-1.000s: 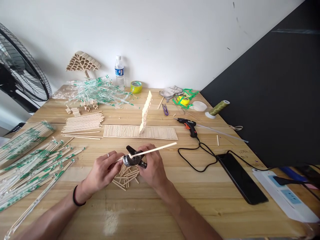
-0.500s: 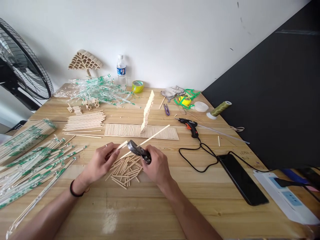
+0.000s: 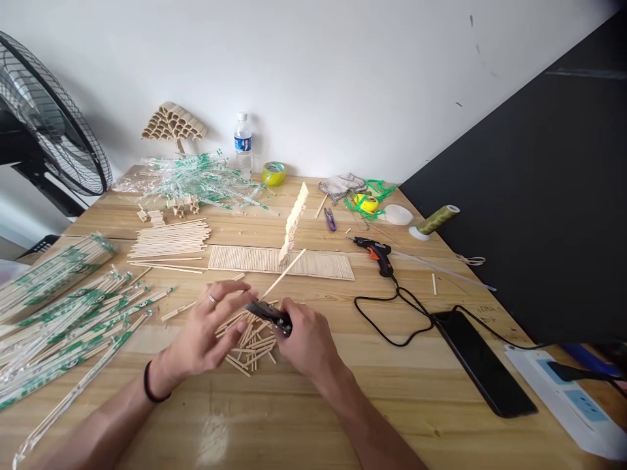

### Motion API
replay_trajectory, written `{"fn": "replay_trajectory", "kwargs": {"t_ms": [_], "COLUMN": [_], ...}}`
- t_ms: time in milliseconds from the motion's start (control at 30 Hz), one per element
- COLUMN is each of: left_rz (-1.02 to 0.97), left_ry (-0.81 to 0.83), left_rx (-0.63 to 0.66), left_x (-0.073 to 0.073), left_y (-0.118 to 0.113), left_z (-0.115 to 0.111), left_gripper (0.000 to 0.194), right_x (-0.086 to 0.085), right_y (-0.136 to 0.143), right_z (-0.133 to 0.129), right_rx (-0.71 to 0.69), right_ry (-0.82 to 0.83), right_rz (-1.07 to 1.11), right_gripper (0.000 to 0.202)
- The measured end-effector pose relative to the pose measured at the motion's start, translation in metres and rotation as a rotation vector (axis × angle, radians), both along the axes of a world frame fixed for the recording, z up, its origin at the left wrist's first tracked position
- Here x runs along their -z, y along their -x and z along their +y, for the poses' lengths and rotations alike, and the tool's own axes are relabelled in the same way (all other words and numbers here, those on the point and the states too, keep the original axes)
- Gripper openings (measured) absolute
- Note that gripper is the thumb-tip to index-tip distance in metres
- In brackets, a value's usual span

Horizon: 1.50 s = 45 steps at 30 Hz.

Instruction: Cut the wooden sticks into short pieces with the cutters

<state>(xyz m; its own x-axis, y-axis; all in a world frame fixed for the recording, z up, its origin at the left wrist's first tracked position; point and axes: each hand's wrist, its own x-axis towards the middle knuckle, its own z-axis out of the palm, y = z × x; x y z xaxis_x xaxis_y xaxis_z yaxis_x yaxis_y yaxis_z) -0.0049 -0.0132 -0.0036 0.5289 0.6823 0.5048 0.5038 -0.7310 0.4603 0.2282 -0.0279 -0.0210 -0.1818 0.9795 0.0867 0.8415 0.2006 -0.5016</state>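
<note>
My right hand (image 3: 308, 333) is closed round a pair of dark metal pliers (image 3: 267, 314), whose jaws point left. My left hand (image 3: 210, 326) is beside the jaws with fingers spread; it seems to hold nothing. A long wooden stick (image 3: 284, 274) slants up and away from behind the pliers; its lower end is hidden, so I cannot tell what supports it. Under the hands lies a loose heap of short cut sticks (image 3: 252, 352). To the left of the heap, a few sticks (image 3: 179, 311) lie partly behind my left hand.
A flat stick panel (image 3: 235, 258) with an upright stick piece (image 3: 295, 222) lies beyond. Glue gun (image 3: 377, 253), its cable and a phone (image 3: 482, 362) are right. Wrapped stick bundles (image 3: 53, 267) and a row of sticks (image 3: 171, 236) are left. Plastic wrappers (image 3: 191, 176) and a bottle (image 3: 243, 143) stand behind.
My left hand has let go of the light sticks it held by the jaws and spread its fingers; sticks now lie left of the heap. The pliers and long stick have shifted slightly.
</note>
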Motion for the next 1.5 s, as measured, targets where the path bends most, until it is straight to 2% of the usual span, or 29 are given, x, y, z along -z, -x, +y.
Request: {"fn": "replay_trajectory", "kwargs": {"t_ms": [67, 167, 400, 1000, 1333, 1500], "left_rz": [0.04, 0.052, 0.005, 0.025, -0.002, -0.05], "left_ry": [-0.035, -0.069, -0.17, -0.171, -0.139, -0.068], "left_rx": [0.053, 0.064, 0.01, -0.034, -0.051, -0.038], "left_x": [-0.001, 0.001, 0.0, 0.005, 0.01, 0.007], "left_y": [-0.004, -0.007, -0.015, -0.02, -0.018, -0.018], "left_z": [-0.004, -0.005, -0.009, -0.01, -0.007, -0.004], "left_gripper": [0.046, 0.043, 0.036, 0.031, 0.029, 0.028], "right_x": [-0.002, -0.004, -0.008, -0.011, -0.009, -0.007], "right_y": [0.004, 0.008, 0.014, 0.016, 0.016, 0.013], "right_z": [-0.002, -0.005, -0.012, -0.012, -0.011, -0.005], "right_rx": [-0.02, -0.047, -0.082, -0.071, -0.072, -0.072], "right_ry": [0.039, 0.08, 0.118, 0.15, 0.144, 0.138], "right_rz": [-0.03, -0.05, -0.038, -0.098, -0.143, -0.178], "right_gripper": [0.015, 0.013, 0.016, 0.014, 0.011, 0.01]}}
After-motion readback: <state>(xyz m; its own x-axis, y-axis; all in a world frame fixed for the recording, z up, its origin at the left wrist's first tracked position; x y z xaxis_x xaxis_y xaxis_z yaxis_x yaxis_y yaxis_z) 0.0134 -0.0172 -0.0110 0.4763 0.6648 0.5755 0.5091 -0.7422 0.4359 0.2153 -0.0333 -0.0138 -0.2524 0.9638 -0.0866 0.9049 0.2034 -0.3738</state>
